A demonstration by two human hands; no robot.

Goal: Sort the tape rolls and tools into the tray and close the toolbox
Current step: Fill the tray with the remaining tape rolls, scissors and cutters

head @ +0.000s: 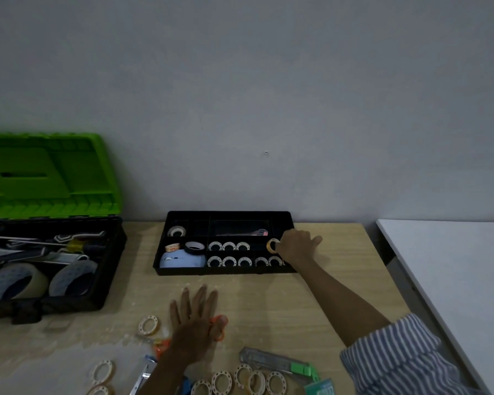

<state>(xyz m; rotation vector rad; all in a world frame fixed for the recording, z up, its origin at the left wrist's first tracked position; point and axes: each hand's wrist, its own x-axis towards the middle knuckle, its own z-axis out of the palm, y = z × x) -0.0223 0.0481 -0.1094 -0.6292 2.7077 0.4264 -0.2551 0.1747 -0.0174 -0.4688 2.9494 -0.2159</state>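
Note:
The black compartment tray (160, 252) stands against the wall and holds several small white tape rolls (228, 247), a black tape roll (194, 247) and a blue object (181, 262). My right hand (295, 246) reaches over the tray's right end and holds a small yellowish tape roll (272, 245) above a right compartment. My left hand (194, 323) lies flat on the wooden table with fingers spread, over an orange-handled tool (218, 326). The toolbox (69, 297) at left stands with its green lid (49, 175) up.
Loose tape rolls (148, 325) lie near the front edge, with more (257, 382) beside a grey and green utility knife (277, 363). The toolbox holds big tape rolls (17, 280) and screwdrivers (77, 245). A white table (454, 266) adjoins on the right.

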